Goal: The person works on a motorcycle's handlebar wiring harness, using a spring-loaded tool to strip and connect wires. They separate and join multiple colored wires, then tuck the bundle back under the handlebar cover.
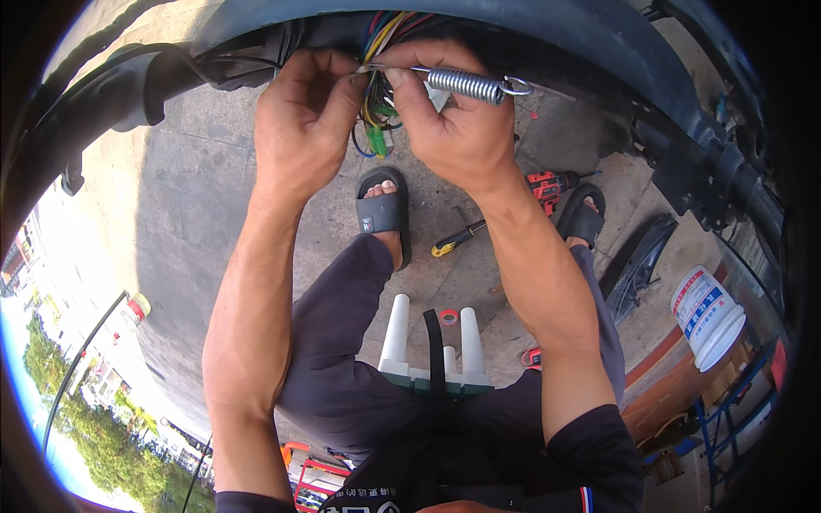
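Both my hands meet under the edge of a dark body panel (pixel 530 26). My right hand (pixel 466 137) is closed on a silver coil spring (pixel 466 84), which lies across the fingers. One end of the spring is a round hook; the other is a thin straight wire reaching my left fingertips. My left hand (pixel 299 128) pinches a small pale piece at the wire bundle, too small to name. Colored wires (pixel 386 32) hang down between the hands. Below them dangle green connectors (pixel 376 139) and a blue wire loop.
On the pavement lie a yellow-and-black screwdriver (pixel 453 242), a red cordless drill (pixel 547 190) and a red tape roll (pixel 448 317). A white bucket (pixel 710 321) and a curved black panel (pixel 637 261) are at the right. A stool (pixel 393 342) stands between my legs.
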Tool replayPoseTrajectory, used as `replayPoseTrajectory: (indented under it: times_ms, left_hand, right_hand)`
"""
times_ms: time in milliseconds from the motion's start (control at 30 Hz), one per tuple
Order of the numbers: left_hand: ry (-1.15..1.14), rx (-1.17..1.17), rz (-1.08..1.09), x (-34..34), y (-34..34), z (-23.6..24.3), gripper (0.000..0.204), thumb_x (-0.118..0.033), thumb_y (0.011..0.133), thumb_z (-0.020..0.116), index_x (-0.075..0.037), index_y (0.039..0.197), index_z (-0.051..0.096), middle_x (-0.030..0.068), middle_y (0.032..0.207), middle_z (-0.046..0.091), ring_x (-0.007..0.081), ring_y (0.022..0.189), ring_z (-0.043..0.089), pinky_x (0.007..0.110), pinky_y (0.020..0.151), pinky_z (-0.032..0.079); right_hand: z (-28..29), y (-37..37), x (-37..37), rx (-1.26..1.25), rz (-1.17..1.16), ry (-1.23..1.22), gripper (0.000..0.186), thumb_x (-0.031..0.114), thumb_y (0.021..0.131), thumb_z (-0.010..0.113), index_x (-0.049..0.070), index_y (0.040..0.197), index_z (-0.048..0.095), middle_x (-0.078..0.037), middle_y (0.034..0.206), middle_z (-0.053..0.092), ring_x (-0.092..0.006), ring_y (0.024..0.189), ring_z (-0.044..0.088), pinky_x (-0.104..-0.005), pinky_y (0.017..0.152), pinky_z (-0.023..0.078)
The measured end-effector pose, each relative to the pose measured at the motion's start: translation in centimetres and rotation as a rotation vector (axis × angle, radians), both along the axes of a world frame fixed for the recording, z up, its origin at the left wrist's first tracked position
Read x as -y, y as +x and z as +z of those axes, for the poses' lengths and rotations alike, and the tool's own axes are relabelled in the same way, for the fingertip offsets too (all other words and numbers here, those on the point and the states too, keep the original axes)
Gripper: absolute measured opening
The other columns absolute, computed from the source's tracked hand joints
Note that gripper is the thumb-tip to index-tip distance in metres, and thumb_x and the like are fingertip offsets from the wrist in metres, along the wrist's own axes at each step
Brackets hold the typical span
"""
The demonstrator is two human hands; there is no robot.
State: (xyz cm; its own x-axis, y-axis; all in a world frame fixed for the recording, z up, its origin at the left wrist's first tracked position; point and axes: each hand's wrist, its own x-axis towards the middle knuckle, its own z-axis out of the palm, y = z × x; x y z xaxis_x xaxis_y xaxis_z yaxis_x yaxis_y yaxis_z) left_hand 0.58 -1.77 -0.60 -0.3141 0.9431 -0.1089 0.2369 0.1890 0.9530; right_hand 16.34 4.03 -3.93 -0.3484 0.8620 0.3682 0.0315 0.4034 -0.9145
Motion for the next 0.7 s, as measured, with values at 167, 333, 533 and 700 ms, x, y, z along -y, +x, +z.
replayPoseTrajectory:
  times_ms: [167, 333, 533, 700]
  left_hand:
    - [0.034, 0.048, -0.001, 0.0, -0.1, -0.2, 0.014, -0.004, 0.095, 0.067, 0.003, 0.105, 0.062, 0.0031, 0.090, 0.069, 0.0068, 0.081, 0.061, 0.023, 0.071, 0.050]
    - [0.059, 0.044, -0.006, 0.0, -0.1, -0.4, 0.013, -0.003, 0.095, 0.066, 0.003, 0.106, 0.061, 0.0024, 0.091, 0.067, 0.0063, 0.082, 0.060, 0.022, 0.072, 0.049]
    - [0.034, 0.045, -0.011, 0.1, -0.3, -0.5, 0.013, -0.003, 0.095, 0.066, 0.002, 0.106, 0.061, 0.0026, 0.091, 0.067, 0.0069, 0.082, 0.060, 0.023, 0.072, 0.049]
    - [0.037, 0.022, -0.022, 0.1, -0.4, -0.6, 0.012, -0.003, 0.096, 0.065, 0.002, 0.105, 0.061, 0.0028, 0.092, 0.067, 0.0070, 0.082, 0.060, 0.023, 0.072, 0.049]
  right_hand:
    - [-0.4, -0.1, -0.3, -0.098, 0.046, -0.022, 0.014, -0.007, 0.092, 0.060, -0.002, 0.104, 0.067, -0.008, 0.098, 0.073, -0.0129, 0.091, 0.069, -0.0247, 0.082, 0.055]
    - [-0.3, 0.1, -0.4, -0.065, 0.083, -0.030, 0.014, -0.006, 0.093, 0.060, -0.002, 0.103, 0.067, -0.008, 0.098, 0.073, -0.0128, 0.091, 0.069, -0.0252, 0.081, 0.055]
    - [0.4, 0.0, -0.7, 0.002, 0.042, 0.042, 0.012, -0.003, 0.089, 0.064, 0.002, 0.098, 0.070, -0.007, 0.093, 0.074, -0.0158, 0.087, 0.071, -0.0284, 0.077, 0.056]
    - [1.2, -0.1, -0.3, 0.119, -0.002, 0.101, 0.013, -0.001, 0.086, 0.066, 0.004, 0.097, 0.070, -0.008, 0.092, 0.074, -0.0203, 0.085, 0.072, -0.0310, 0.076, 0.056]
